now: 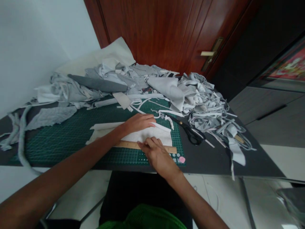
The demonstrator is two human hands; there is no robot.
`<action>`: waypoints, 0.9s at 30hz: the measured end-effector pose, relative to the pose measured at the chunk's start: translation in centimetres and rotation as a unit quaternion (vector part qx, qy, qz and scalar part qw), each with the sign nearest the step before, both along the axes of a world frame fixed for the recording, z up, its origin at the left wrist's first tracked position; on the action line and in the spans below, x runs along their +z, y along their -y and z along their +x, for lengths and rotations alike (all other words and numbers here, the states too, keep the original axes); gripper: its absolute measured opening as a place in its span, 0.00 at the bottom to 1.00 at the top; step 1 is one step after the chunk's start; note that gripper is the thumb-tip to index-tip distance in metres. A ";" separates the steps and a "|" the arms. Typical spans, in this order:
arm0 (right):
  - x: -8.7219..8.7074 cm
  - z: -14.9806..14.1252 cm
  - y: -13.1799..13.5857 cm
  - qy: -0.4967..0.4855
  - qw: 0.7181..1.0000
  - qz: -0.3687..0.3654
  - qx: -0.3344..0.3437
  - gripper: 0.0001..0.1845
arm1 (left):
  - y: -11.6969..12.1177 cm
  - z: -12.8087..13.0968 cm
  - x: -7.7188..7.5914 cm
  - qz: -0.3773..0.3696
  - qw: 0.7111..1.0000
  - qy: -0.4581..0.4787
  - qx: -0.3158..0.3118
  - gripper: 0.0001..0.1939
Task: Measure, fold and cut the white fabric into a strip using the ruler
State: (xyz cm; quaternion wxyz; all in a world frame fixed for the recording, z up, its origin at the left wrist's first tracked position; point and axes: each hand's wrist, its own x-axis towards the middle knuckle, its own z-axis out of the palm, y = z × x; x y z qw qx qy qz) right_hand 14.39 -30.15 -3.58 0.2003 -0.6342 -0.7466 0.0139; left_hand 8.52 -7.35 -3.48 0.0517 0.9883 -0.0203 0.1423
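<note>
Our left hand (pixel 138 124) lies flat and open on a white cloth (pixel 152 135), its fingers spread toward the far edge, gripping nothing. Our right hand (pixel 158 156) sits curled at the near edge, bearing down on a wooden ruler (pixel 126 145), though from the head view we cannot tell if it pinches it. Cloth and ruler rest on a green cutting mat (pixel 59 143), with black-handled scissors (pixel 190 135) just beside them and a heap of grey and white fabric scraps (pixel 202 108) beyond. We judge the ruler the weak point: with one hand's pressure on it, it could slide across the mat, and the cloth could creep under the left palm. Loose white strips (pixel 164 118) near the cloth could snag, and the scissors lie close enough to be knocked.
</note>
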 end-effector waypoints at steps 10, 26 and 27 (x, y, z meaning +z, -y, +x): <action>0.0 0.7 -0.1 -0.082 0.996 0.003 0.030 0.23 | 0.0 -0.1 -0.1 -0.026 0.999 -0.011 0.026 0.13; -1.0 1.3 -0.3 -0.113 0.990 0.021 0.082 0.20 | -5.8 -16.6 0.4 -0.105 0.969 0.016 0.223 0.22; -1.0 1.3 -0.3 -0.115 0.990 0.022 0.082 0.20 | -6.0 -16.5 0.3 -0.109 0.968 0.018 0.223 0.23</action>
